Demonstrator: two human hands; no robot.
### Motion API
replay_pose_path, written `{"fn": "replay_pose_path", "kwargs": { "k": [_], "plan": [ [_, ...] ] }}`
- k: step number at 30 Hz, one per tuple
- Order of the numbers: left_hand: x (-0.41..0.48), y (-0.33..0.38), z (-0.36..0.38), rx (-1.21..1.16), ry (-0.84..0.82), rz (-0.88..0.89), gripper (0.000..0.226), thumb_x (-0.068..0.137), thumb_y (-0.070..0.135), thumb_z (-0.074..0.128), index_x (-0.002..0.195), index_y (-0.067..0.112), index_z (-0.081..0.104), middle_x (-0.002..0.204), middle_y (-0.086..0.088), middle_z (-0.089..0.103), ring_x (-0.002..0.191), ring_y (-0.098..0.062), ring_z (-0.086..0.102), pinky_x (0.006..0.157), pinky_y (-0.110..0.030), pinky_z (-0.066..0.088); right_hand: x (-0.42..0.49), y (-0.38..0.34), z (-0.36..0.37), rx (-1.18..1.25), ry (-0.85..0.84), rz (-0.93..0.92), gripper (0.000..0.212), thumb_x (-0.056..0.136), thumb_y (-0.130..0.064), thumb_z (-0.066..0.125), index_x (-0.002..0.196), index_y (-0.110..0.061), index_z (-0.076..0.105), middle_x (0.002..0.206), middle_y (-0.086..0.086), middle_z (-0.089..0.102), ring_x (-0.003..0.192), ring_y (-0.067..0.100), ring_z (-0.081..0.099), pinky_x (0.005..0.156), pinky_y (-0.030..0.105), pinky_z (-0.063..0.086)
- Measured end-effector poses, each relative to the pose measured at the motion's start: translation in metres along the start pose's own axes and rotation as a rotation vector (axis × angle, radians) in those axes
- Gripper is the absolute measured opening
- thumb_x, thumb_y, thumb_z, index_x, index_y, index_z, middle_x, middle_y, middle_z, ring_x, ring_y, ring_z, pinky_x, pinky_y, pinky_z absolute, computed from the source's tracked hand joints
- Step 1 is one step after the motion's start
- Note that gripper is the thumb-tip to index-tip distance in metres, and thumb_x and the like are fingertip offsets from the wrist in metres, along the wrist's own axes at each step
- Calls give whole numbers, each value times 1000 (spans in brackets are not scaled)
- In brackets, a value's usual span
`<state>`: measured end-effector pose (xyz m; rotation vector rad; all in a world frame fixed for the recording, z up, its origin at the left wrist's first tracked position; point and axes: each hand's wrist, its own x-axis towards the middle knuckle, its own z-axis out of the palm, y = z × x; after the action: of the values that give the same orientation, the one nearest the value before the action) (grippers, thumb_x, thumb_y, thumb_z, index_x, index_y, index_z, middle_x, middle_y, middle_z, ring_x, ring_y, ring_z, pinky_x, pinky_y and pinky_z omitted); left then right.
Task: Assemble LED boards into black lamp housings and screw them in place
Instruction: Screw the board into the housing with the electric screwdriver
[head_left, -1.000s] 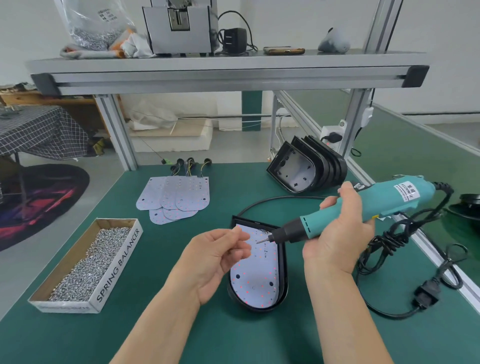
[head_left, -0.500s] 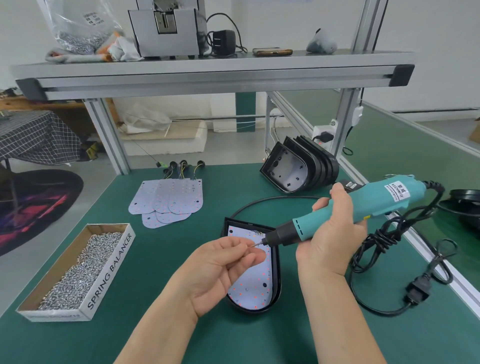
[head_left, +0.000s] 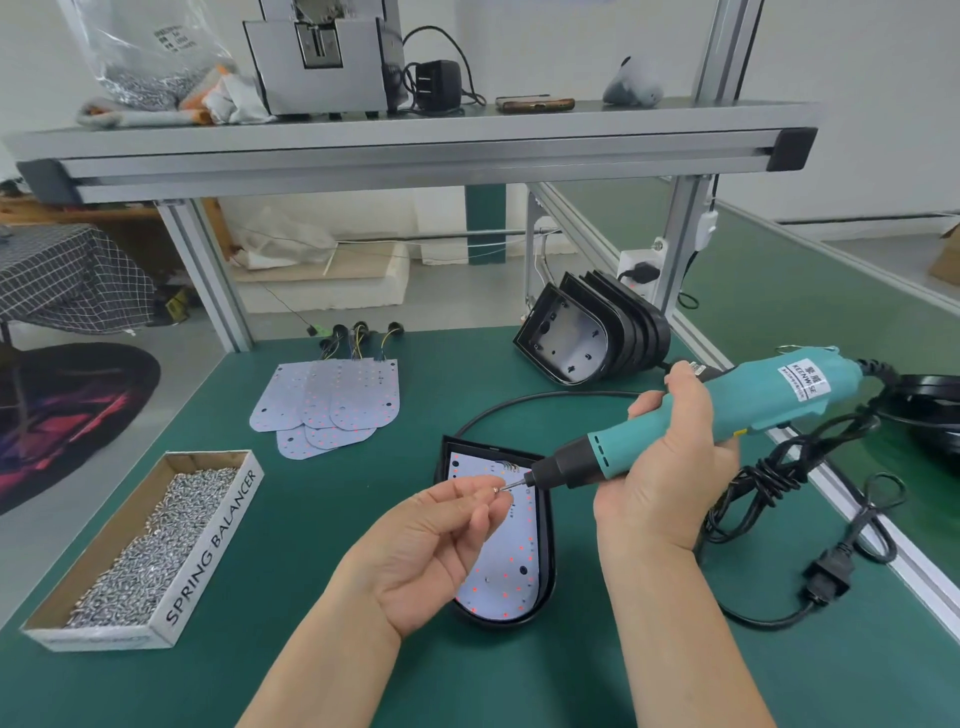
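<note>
Your left hand (head_left: 431, 545) is pinching a small silver screw (head_left: 496, 488) between thumb and fingertips, right at the bit tip of the teal electric screwdriver (head_left: 779, 400), which your right hand (head_left: 670, 467) is gripping around the barrel. Both hands are hovering over the black D-shaped lamp housing (head_left: 549, 561). It is lying flat on the green counter (head_left: 311, 597) with a white LED board (head_left: 511, 566) sitting inside it, and your left fingers are hiding part of the board. The screwdriver's bundled black cord (head_left: 779, 478) is trailing along the right of the housing. Further back, a row of empty black housings (head_left: 597, 332) is leaning and a fanned pile of white LED boards (head_left: 327, 405) is lying flat. A cardboard box of silver screws (head_left: 213, 551) is sitting at the left. An aluminium-framed shelf (head_left: 415, 140) is spanning overhead.
</note>
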<state>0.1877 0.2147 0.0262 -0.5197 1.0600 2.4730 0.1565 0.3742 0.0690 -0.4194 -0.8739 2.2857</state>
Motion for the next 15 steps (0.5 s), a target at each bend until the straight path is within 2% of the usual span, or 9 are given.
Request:
{"fn": "replay_pose_path", "kwargs": {
  "k": [9, 15],
  "plan": [
    [0, -1, 1, 53, -7, 42, 11, 65, -8, 71, 71, -1, 78, 81, -19, 72, 67, -20, 74, 49, -16, 55, 1, 0, 0, -9, -18, -21, 18, 90, -19, 69, 86, -22, 52, 54, -12, 53, 52, 8, 49, 51, 17, 41],
    [0, -5, 6, 182, -18, 207, 11, 62, -3, 73, 69, 4, 77, 84, -20, 73, 73, -22, 75, 55, -16, 56, 4, 3, 0, -16, -2, -9, 18, 89, -20, 70, 86, -23, 53, 53, -14, 54, 52, 8, 49, 49, 16, 41]
  ]
}}
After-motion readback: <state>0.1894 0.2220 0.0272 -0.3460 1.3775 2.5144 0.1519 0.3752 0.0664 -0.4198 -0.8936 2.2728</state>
